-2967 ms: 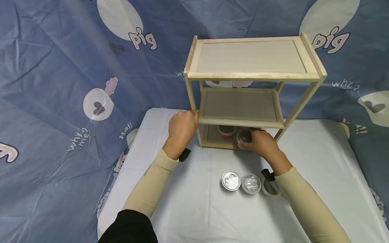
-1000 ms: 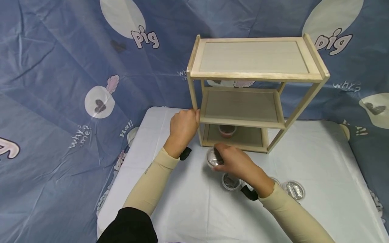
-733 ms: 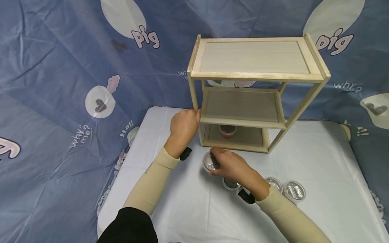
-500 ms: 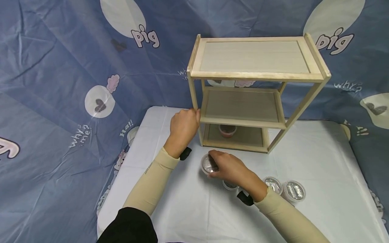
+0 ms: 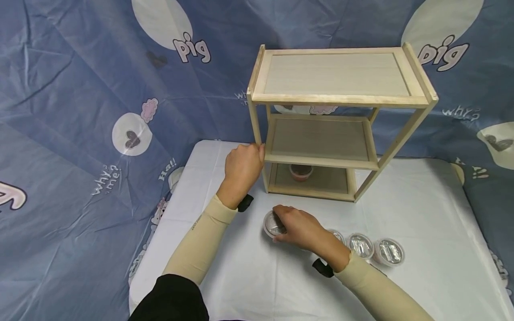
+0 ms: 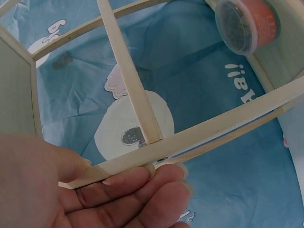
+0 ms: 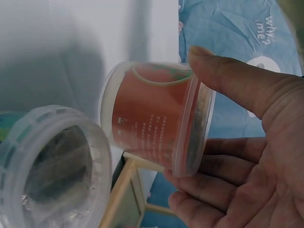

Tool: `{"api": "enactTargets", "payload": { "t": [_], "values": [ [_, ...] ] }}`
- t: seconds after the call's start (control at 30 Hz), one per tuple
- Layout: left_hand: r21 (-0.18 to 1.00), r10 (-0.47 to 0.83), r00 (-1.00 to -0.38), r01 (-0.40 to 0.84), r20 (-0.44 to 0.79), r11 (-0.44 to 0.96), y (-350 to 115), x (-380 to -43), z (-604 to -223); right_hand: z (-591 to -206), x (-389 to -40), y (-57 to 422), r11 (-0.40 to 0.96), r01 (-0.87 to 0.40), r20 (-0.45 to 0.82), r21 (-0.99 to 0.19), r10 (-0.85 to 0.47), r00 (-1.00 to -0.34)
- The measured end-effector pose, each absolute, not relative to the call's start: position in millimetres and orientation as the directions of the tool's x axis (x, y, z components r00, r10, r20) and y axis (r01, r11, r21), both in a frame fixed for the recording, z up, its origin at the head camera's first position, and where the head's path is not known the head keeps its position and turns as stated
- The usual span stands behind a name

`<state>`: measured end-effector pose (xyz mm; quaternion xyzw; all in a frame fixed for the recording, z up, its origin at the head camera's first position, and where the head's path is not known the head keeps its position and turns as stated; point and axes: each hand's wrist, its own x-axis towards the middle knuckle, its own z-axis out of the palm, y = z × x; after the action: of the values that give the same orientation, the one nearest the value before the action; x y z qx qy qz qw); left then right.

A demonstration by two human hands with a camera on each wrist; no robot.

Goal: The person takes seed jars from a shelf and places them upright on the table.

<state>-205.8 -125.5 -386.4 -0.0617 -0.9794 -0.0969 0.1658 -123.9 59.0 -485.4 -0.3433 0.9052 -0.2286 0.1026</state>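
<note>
My left hand grips the left front post of a three-tier wooden shelf; in the left wrist view, thumb and fingers pinch that post from both sides. My right hand holds a clear plastic jar over the white cloth in front of the shelf. Seen from the right wrist, this jar has an orange-red printed label, and the thumb and fingers clasp it at the lid end. Another lidded jar stands close beside it there. One reddish jar sits on the shelf's bottom tier.
The wooden shelf stands against a blue printed cloth. To the right of my right hand is a row of silver-topped jars, partly hidden by the wrist. White cloth covers the table.
My right hand has brought the jar from the shelf's bottom tier out over the table, then leftward and closer to me. My left hand keeps its grip on the post.
</note>
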Motion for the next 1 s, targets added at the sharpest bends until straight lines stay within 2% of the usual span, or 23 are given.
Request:
{"api": "enactTargets", "payload": {
  "t": [1.0],
  "values": [
    [0.17,0.099,-0.937,0.164,0.336,0.972,-126.1,-204.8,-387.6,-512.7,-117.4,58.2,0.672,-0.614,-0.027,-0.414,-0.683,-0.73]
  ]
}}
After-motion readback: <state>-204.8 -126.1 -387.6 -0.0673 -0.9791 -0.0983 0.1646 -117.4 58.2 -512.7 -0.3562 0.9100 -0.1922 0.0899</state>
